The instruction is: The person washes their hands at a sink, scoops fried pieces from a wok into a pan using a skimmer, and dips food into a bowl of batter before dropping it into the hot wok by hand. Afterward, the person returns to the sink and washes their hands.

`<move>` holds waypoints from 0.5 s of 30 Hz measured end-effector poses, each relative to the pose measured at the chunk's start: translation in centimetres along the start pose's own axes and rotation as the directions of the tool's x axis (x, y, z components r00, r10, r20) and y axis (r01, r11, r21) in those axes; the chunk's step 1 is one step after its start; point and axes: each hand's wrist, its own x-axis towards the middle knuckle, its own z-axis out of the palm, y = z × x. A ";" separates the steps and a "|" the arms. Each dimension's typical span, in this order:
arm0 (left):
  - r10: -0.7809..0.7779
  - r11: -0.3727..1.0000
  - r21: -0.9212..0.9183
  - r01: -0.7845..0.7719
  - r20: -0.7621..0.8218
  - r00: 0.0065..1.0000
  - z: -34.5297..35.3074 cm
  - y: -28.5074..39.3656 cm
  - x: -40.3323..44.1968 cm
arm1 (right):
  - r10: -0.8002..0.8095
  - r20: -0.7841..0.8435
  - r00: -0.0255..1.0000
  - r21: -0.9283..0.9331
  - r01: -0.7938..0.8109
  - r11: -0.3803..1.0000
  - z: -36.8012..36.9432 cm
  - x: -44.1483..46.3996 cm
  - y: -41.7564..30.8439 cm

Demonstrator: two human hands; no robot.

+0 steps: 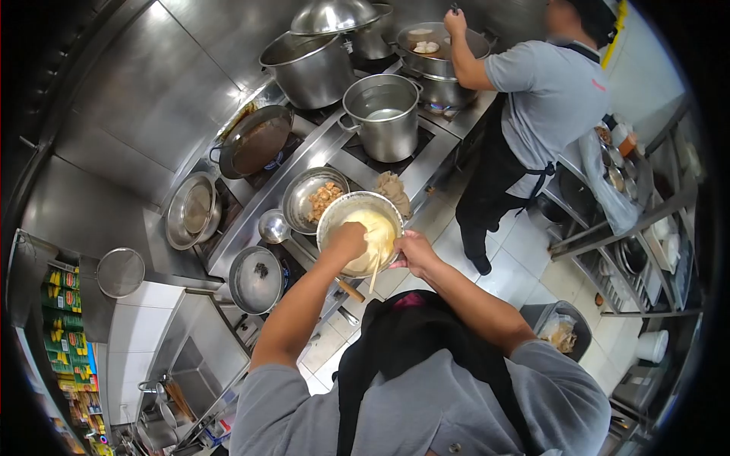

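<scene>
A metal bowl (pixel 325 220) of pale yellow batter (pixel 378 225) is in front of me. My right hand (pixel 413 252) grips its right rim. At the left side, my left hand (pixel 347 242) reaches over the rim into the bowl; its fingers point down and are hidden from view. A pair of light wooden chopsticks (pixel 376 267) leans in the batter and sticks out over the near rim. Just behind stands a second metal bowl (pixel 295 199) with browned chunks of food (pixel 325 199). A crumpled brown cloth (pixel 393 191) lies beside the batter bowl.
Steel pots (pixel 382 135) and a dark wok (pixel 255 144) stand on the stove. A ladle (pixel 274 226) and a pan of liquid (pixel 256 280) are at the left. A co-worker (pixel 544 91) works over a wide pot (pixel 454 64). A bin (pixel 576 327) stands at the right.
</scene>
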 end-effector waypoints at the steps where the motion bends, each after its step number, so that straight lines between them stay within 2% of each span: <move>1: -0.010 1.000 -0.012 0.011 0.068 0.998 -1.1 -0.3 -0.4 | 0.002 -0.004 1.000 -0.007 -0.002 1.000 0.0 -0.3 0.0; 2: -0.004 1.000 -0.008 0.004 0.077 0.997 -2.1 -0.8 -1.0 | 0.005 -0.008 1.000 -0.013 -0.006 1.000 -0.2 -0.4 0.1; 4: 0.032 0.985 -0.171 -0.037 -0.032 0.999 -4.3 -1.6 -2.3 | 0.007 -0.015 1.000 -0.025 -0.008 1.000 -0.5 -0.6 0.3; 5: 0.034 0.985 -0.170 -0.038 -0.028 0.999 -5.6 -1.5 -2.8 | 0.005 -0.012 1.000 -0.049 -0.006 0.999 -0.6 -0.6 0.3; 7: -0.081 0.965 -0.256 0.057 -0.085 0.993 -7.7 -1.1 -3.3 | 0.006 -0.012 1.000 -0.047 -0.007 0.999 -0.8 -0.5 0.3; 8: -0.082 0.965 -0.256 0.058 -0.084 0.993 -7.6 -1.0 -3.3 | 0.008 -0.010 1.000 -0.048 -0.008 0.999 -0.8 -0.5 0.3; 11: -0.020 0.989 -0.148 0.006 -0.099 0.995 -5.8 -0.7 -3.4 | 0.008 -0.007 1.000 -0.007 -0.008 1.000 -0.8 -0.6 0.1; 13: -0.066 0.997 -0.022 0.069 0.113 0.991 -2.9 -1.2 -3.3 | 0.012 -0.001 1.000 -0.011 -0.012 1.000 -1.0 -0.6 -0.2; 15: -0.098 0.995 0.044 0.093 0.120 0.988 -1.8 -1.4 -2.1 | 0.021 0.000 1.000 -0.008 -0.021 1.000 -1.4 -0.4 0.0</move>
